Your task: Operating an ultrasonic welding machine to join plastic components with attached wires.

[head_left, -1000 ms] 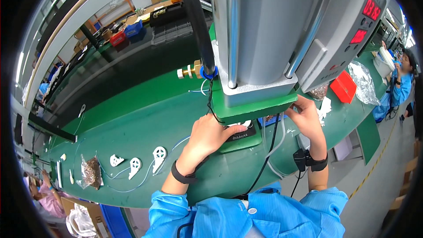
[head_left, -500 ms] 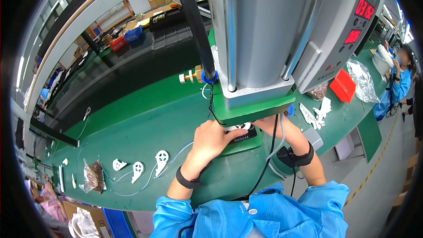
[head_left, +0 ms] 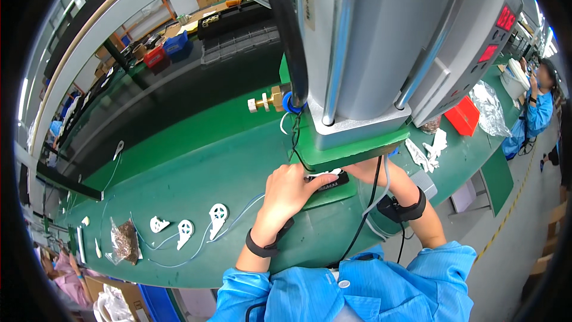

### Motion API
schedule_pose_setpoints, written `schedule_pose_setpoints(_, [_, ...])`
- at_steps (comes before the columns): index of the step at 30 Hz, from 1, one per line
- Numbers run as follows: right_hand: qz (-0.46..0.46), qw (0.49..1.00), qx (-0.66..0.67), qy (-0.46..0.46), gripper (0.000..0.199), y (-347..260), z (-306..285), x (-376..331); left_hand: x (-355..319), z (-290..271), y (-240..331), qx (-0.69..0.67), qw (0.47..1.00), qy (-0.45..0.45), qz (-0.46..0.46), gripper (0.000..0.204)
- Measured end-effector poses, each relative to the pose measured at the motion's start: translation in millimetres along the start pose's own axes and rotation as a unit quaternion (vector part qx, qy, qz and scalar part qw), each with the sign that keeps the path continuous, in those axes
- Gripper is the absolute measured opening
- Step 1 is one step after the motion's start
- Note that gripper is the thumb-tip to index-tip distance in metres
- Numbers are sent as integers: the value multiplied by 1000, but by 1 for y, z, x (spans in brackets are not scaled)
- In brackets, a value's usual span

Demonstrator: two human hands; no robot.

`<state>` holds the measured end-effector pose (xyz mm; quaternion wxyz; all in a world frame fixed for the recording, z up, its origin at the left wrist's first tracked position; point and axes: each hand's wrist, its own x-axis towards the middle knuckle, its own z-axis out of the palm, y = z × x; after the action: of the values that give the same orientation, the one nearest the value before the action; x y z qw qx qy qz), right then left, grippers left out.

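white part (head_left: 336, 172) on black block (head_left: 338, 181)

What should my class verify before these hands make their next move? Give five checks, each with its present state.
1. Left hand clear of the green press plate: not ok; its thumb is at the white part just below.
2. Right hand clear: cannot tell; its fingers are hidden behind the plate.
3. White part seated on the black fixture: cannot tell; the hand and plate cover much of it.
4. Control box display lit: ok; it glows red.
5. Loose white wheeled parts away from the press: ok; three lie to the left.
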<state>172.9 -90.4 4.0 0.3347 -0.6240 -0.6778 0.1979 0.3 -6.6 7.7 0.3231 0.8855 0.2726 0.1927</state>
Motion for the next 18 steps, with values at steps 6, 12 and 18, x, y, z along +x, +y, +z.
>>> schedule_pose_setpoints(6, [5,1000,19,11,19,-3,-4,0,3,3,3,-42,999,14,7,37])
schedule_pose_setpoints(12, [23,965,-75,250,38,13,-27,-67,-8,-8,-1,-2,997,-74,23,39])
schedule_pose_setpoints(18, [177,865,-299,361,55,88,9,-145,-32,-16,-10,-41,999,-23,19,30])
